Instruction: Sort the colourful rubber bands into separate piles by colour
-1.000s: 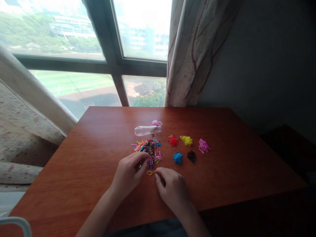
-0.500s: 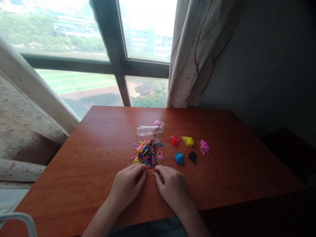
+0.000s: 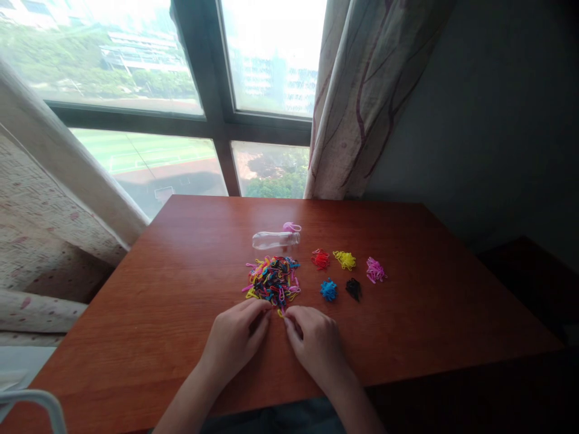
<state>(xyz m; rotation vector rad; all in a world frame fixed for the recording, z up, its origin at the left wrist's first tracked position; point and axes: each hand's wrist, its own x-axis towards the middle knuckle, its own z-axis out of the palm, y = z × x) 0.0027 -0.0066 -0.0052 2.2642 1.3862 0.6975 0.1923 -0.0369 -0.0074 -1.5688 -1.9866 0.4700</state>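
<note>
A mixed heap of small coloured rubber bands lies in the middle of the wooden table. Just in front of it, my left hand and my right hand rest with fingers curled, their tips meeting at a yellow band at the heap's near edge. Whether either hand grips the band is hidden. To the right lie small sorted piles: red, yellow, pink, blue and black.
A clear plastic bottle lies on its side behind the heap, with a pink cap beside it. Curtains and a window stand behind the table. A white chair rail shows at the bottom left.
My left hand drew back from the heap toward me and now meets my right hand at the heap's near edge. The view shifted slightly.
</note>
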